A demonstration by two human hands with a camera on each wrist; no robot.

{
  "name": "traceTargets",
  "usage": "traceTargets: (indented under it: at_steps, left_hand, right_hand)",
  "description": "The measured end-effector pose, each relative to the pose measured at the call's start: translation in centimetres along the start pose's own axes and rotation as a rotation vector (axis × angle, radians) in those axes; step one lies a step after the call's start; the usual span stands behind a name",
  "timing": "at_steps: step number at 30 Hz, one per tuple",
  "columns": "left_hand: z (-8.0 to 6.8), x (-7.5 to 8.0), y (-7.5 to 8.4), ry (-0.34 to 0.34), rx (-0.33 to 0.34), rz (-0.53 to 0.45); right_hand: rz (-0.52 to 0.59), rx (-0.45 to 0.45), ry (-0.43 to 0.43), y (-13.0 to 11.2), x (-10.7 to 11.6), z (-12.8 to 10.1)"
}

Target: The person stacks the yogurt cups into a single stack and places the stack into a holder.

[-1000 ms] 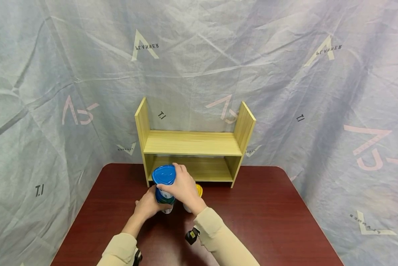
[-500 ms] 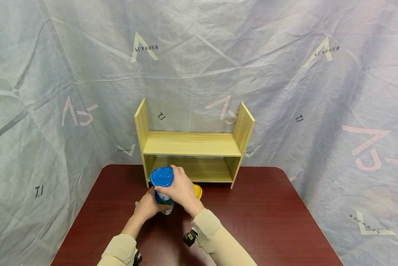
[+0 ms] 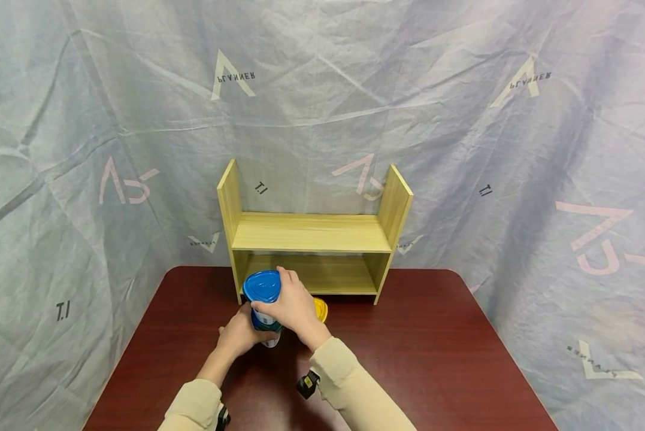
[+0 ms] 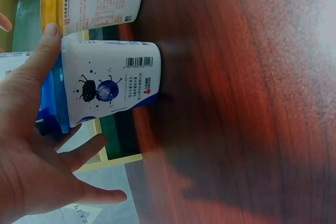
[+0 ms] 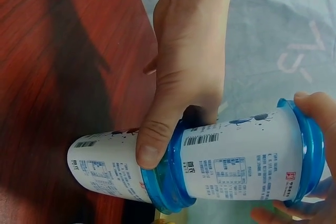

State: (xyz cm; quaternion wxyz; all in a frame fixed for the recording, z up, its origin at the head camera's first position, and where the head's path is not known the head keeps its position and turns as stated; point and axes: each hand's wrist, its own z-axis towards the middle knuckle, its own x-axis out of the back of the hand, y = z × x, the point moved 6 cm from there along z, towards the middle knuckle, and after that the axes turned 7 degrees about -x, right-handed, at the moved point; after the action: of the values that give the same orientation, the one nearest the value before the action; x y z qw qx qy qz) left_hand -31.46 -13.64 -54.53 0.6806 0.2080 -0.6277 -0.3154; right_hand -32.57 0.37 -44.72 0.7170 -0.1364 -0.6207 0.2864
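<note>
Two white yogurt-style cups with blue lids stand one on top of the other on the table. My left hand (image 3: 241,333) holds the lower cup (image 4: 113,82) around its lid, with the thumb along the near side in the right wrist view. The upper cup (image 5: 239,163) rests on that lid, leaning slightly in the head view. My right hand (image 3: 296,306) grips it near its blue lid (image 3: 262,286). Just right of the stack is a similar cup with a yellow lid (image 4: 102,3), partly hidden behind my right hand in the head view.
A two-tier wooden shelf (image 3: 311,233) stands at the back of the dark red table (image 3: 408,353), right behind the cups. A grey printed cloth (image 3: 462,149) hangs behind the table and at its sides.
My right hand and the upper cup have shifted slightly left and down onto the lower cup. My left hand keeps its place. Over the last half second almost nothing moves.
</note>
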Motion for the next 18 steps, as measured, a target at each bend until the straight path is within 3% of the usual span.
traceTargets:
  at_steps: [18]
  left_hand:
    - [0.15,-0.07,-0.34,-0.004,-0.009,-0.002]
  right_hand:
    - [0.060,0.018,-0.017,0.87,0.48,0.02]
